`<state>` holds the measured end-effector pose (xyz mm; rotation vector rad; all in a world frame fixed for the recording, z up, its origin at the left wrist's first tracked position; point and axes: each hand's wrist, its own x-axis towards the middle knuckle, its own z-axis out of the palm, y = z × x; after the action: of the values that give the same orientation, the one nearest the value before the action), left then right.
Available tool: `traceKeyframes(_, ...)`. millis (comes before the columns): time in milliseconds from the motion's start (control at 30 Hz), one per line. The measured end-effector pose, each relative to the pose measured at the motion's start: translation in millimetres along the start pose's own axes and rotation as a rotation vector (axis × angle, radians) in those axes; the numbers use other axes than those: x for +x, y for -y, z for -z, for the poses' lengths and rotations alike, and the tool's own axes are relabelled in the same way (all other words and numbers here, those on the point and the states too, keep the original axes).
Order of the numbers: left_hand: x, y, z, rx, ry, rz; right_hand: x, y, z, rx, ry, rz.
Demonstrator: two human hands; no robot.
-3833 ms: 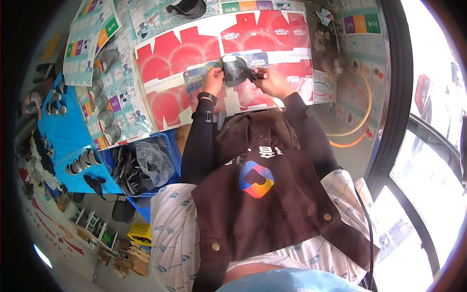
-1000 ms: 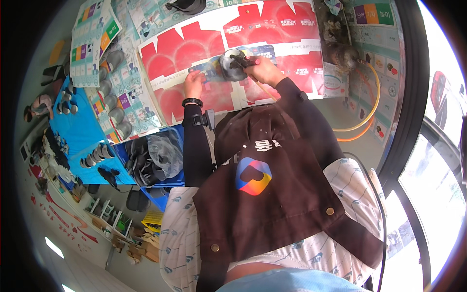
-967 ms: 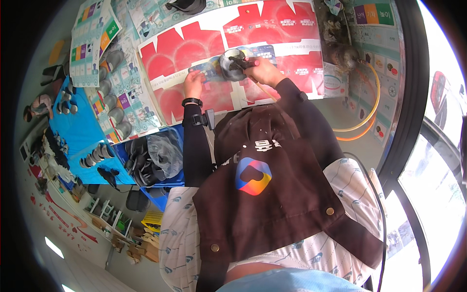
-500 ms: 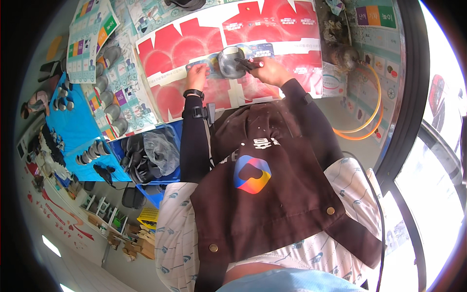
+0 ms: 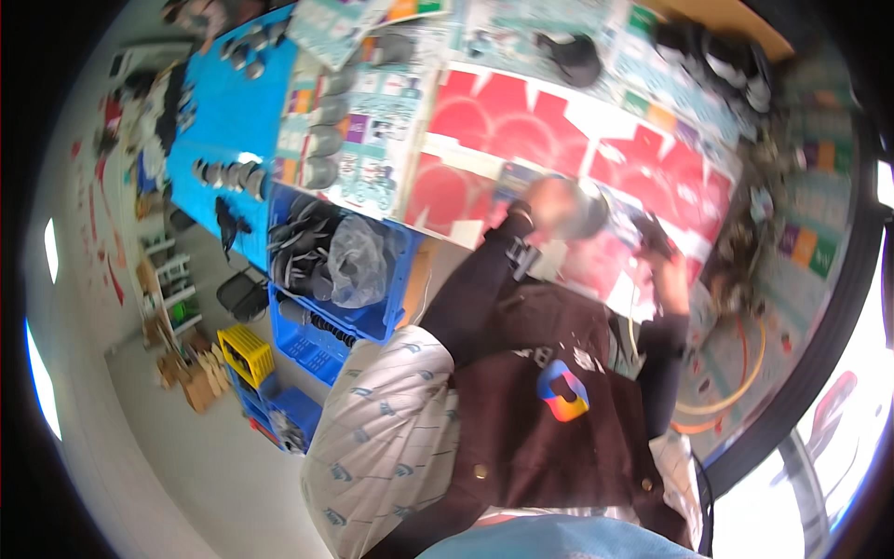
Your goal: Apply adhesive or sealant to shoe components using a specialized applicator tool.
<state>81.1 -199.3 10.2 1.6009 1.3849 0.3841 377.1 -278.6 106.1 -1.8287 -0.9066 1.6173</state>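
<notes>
My left hand [image 5: 551, 207], smeared by motion, is at the left side of a grey rounded shell [image 5: 589, 211] and appears closed on it. The shell is blurred too, and its open side cannot be made out. To the right, my right hand [image 5: 669, 265] is closed around a slim black tool [image 5: 656, 237]; its exact kind is unclear. Both hands are over a red and white printed cardboard sheet [image 5: 535, 116] that covers the worktop. Part of a dark blue printed card [image 5: 515, 177] shows beside my left hand.
Similar grey shells [image 5: 323, 140] stand in a column left of the cardboard, with more on a blue surface [image 5: 228, 116]. A blue crate [image 5: 396, 279] holds black pieces and a clear plastic bag [image 5: 358, 261]. A black piece [image 5: 570, 58] lies at the back; a yellow hose [image 5: 745, 387] curves at right.
The view has swung left, so the worktop appears farther right. My left hand has come onto the grey shell. My right hand, with the black tool, has drawn away from the shell.
</notes>
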Motion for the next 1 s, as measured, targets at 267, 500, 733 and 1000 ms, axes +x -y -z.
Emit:
traceKeyframes(267,-43.9,134.1,222.1,-1.089,-0.366,0.073,-28.4,33.0,-15.3,0.123,-0.065,0.001)
traceKeyframes(500,1.9,277.3,343.1,-1.343,-0.945,0.156,-41.9,49.6,-59.6,0.101,-0.132,0.027)
traceKeyframes(733,45.0,384.4,362.8,0.075,-0.888,0.02,-68.3,89.3,-102.6,0.096,-0.197,0.035)
traceKeyframes(1000,112.3,275.1,252.4,-0.033,-1.029,0.108,-67.1,78.3,-91.2,0.068,-0.333,-0.06)
